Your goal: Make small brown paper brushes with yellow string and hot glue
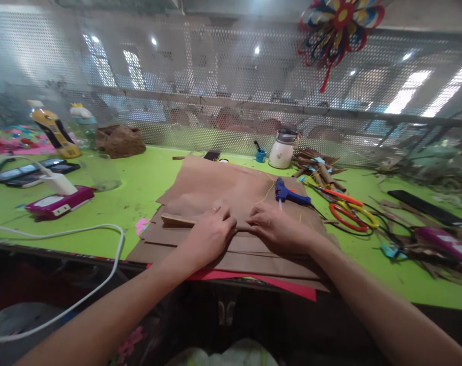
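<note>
Several sheets of brown kraft paper [219, 185] lie stacked in front of me. The near edge of the top sheet is turned up in a narrow fold or roll. My left hand [214, 229] is closed on that edge, fingers curled over it. A short way to the right, my right hand [272, 227] pinches the same edge between thumb and fingertips. On the paper just beyond my right hand rests a blue glue gun [291, 193]. Red paper [288, 287] sticks out from under the stack at the table's front edge.
On the right of the green table [132, 203] are orange- and yellow-handled scissors [347, 216], cables and a black phone [425, 207]. Left stands a purple power strip [61, 202] with a white cable. A white jar [282, 150] is near the perforated metal screen [231, 76].
</note>
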The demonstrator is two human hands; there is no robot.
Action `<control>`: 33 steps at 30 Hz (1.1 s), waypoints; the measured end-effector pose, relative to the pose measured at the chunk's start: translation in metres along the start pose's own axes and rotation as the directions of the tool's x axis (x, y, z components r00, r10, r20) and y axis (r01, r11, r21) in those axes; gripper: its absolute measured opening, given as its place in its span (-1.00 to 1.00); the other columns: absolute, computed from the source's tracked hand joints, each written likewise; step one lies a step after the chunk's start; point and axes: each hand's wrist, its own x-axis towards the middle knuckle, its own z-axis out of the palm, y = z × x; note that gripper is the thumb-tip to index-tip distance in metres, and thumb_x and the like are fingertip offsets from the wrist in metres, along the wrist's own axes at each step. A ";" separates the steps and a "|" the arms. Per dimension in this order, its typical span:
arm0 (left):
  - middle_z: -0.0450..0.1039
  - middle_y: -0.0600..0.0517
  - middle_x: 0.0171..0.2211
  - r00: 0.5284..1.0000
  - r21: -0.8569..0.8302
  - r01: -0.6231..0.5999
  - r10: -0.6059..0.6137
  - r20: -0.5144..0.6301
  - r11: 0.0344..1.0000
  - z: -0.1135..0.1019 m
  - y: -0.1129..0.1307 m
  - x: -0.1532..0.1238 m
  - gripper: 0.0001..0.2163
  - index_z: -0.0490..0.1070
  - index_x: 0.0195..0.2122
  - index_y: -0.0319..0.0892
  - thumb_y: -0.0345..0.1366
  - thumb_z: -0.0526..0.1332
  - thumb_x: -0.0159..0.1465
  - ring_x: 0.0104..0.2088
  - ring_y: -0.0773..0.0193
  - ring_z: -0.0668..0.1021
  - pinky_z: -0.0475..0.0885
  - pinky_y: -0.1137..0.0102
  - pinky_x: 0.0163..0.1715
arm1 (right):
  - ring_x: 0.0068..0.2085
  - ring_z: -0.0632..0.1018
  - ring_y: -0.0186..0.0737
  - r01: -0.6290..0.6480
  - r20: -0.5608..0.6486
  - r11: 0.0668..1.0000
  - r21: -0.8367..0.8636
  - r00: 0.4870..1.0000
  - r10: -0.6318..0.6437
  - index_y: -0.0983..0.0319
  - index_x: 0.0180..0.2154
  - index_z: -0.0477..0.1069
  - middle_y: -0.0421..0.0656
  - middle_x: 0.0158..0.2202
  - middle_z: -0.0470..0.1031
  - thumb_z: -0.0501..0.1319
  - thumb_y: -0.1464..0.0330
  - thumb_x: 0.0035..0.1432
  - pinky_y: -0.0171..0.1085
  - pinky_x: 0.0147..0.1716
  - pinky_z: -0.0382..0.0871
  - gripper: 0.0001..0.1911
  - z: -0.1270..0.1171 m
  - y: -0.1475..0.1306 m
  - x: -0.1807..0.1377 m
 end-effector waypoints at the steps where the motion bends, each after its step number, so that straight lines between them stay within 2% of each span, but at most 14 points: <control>1: 0.31 -0.10 -0.30 1.000 -0.001 -0.008 0.008 0.002 1.000 0.001 -0.001 0.001 -0.76 0.44 -0.32 -0.26 -0.30 0.00 0.30 -0.30 0.22 0.38 0.31 0.28 -0.23 | -0.26 0.39 -0.26 -0.006 0.014 1.000 -0.002 1.000 0.006 0.27 -0.30 0.49 -0.07 -0.28 0.41 0.08 0.37 0.22 -0.29 -0.23 0.25 -0.78 -0.001 0.000 0.000; 4: 0.33 -0.08 -0.33 1.000 -0.025 -0.015 0.015 0.019 1.000 0.004 -0.007 0.005 -0.75 0.47 -0.35 -0.24 -0.30 0.01 0.30 -0.30 0.22 0.38 0.30 0.29 -0.23 | -0.26 0.38 -0.26 -0.031 0.017 1.000 0.003 0.999 0.031 0.27 -0.30 0.48 -0.08 -0.28 0.39 0.11 0.37 0.19 -0.29 -0.25 0.25 -0.81 -0.003 0.000 0.000; 9: 0.35 -0.07 -0.34 0.995 -0.109 -0.004 0.015 0.101 0.994 0.002 -0.017 0.011 -0.71 0.49 -0.32 -0.22 -0.23 0.00 0.31 -0.33 0.25 0.40 0.29 0.35 -0.28 | -0.26 0.39 -0.24 -0.098 -0.062 0.995 0.022 0.993 0.099 0.27 -0.24 0.43 -0.10 -0.32 0.40 0.18 0.35 0.14 -0.27 -0.26 0.24 -0.84 0.001 0.003 0.001; 13: 0.36 -0.07 -0.33 0.986 -0.159 -0.003 0.030 0.166 0.987 0.001 -0.022 0.014 -0.65 0.48 -0.27 -0.22 -0.19 -0.07 0.33 -0.34 0.26 0.41 0.29 0.37 -0.30 | -0.32 0.40 -0.27 -0.114 -0.051 0.993 0.036 0.992 0.115 0.29 -0.34 0.45 -0.11 -0.37 0.42 0.15 0.34 0.16 -0.30 -0.32 0.23 -0.84 0.004 0.007 0.003; 16: 0.37 -0.09 -0.27 0.991 -0.159 0.009 0.013 0.137 0.987 0.002 -0.022 0.014 -0.69 0.43 -0.17 -0.23 -0.23 -0.07 0.33 -0.27 0.23 0.42 0.30 0.34 -0.23 | -0.31 0.41 -0.28 -0.086 -0.048 0.995 0.060 0.995 0.089 0.29 -0.35 0.48 -0.09 -0.35 0.44 0.12 0.34 0.20 -0.30 -0.30 0.24 -0.79 0.004 0.008 0.004; 19: 0.37 -0.09 -0.21 0.998 -0.161 0.046 -0.038 0.049 0.986 0.004 -0.019 0.014 -0.72 0.35 -0.04 -0.23 -0.24 0.01 0.30 -0.20 0.20 0.42 0.30 0.32 -0.18 | -0.36 0.41 -0.30 -0.104 -0.045 0.993 0.065 0.993 0.107 0.29 -0.36 0.51 -0.09 -0.37 0.44 0.11 0.31 0.21 -0.32 -0.34 0.23 -0.75 0.003 0.009 0.006; 22: 0.38 -0.06 -0.30 0.999 -0.156 0.030 -0.023 0.043 0.987 0.005 -0.018 0.015 -0.78 0.44 -0.22 -0.23 -0.27 0.04 0.29 -0.26 0.22 0.42 0.30 0.34 -0.22 | -0.41 0.38 -0.32 -0.133 -0.030 0.991 0.024 0.991 0.134 0.29 -0.38 0.52 -0.10 -0.41 0.41 0.10 0.27 0.21 -0.32 -0.38 0.21 -0.70 0.003 0.010 0.006; 24: 0.38 -0.05 -0.36 0.997 -0.141 0.002 0.008 0.075 0.990 0.004 -0.021 0.017 -0.76 0.47 -0.32 -0.22 -0.27 0.03 0.29 -0.31 0.24 0.42 0.30 0.36 -0.26 | -0.37 0.38 -0.30 -0.117 -0.040 0.993 -0.009 0.992 0.116 0.29 -0.37 0.52 -0.09 -0.40 0.40 0.08 0.27 0.23 -0.30 -0.34 0.21 -0.69 0.003 0.008 0.006; 28: 0.37 -0.06 -0.38 0.989 -0.100 -0.071 0.083 0.120 0.992 0.001 -0.025 0.022 -0.71 0.50 -0.31 -0.21 -0.27 -0.01 0.31 -0.30 0.23 0.41 0.28 0.36 -0.25 | -0.20 0.36 -0.20 -0.083 -0.131 0.992 -0.094 0.989 0.071 0.29 -0.27 0.48 -0.04 -0.31 0.39 0.08 0.30 0.22 -0.25 -0.22 0.20 -0.75 0.003 0.001 0.005; 33: 0.35 -0.06 -0.36 0.978 -0.060 -0.122 0.130 0.165 0.991 -0.002 -0.026 0.024 -0.70 0.48 -0.29 -0.23 -0.32 -0.05 0.32 -0.32 0.25 0.39 0.26 0.35 -0.23 | -0.22 0.32 -0.21 -0.051 -0.091 0.975 -0.216 0.995 0.032 0.30 -0.42 0.44 -0.06 -0.34 0.38 0.05 0.37 0.24 -0.25 -0.22 0.19 -0.74 0.008 -0.002 0.007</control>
